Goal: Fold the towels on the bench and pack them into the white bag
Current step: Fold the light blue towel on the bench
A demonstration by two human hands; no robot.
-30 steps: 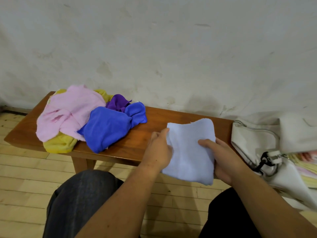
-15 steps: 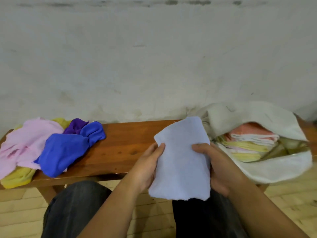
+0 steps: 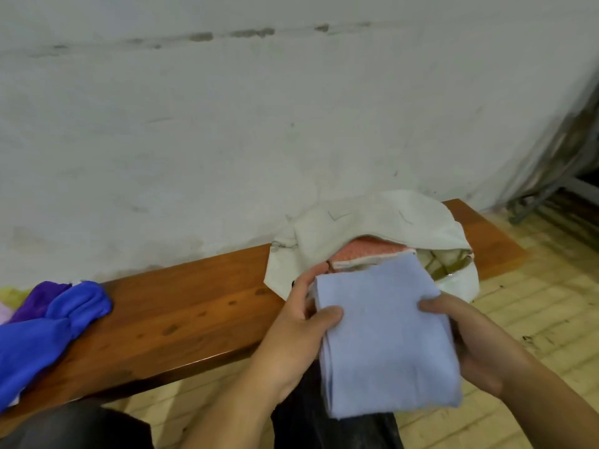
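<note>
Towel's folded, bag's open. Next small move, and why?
Probably push the light blue towel forward into the white bag, onto the orange towel. Left hand and right hand grip its sides, it looks fully folded, and its far edge already reaches the open mouth.

Dim, flat light; soft blur, warped edges.

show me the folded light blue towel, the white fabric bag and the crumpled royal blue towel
folded light blue towel point(image 3: 385, 335), head view, centre of its top face
white fabric bag point(image 3: 372, 218), head view, its upper flap
crumpled royal blue towel point(image 3: 39, 338), head view, its bunched middle
</note>
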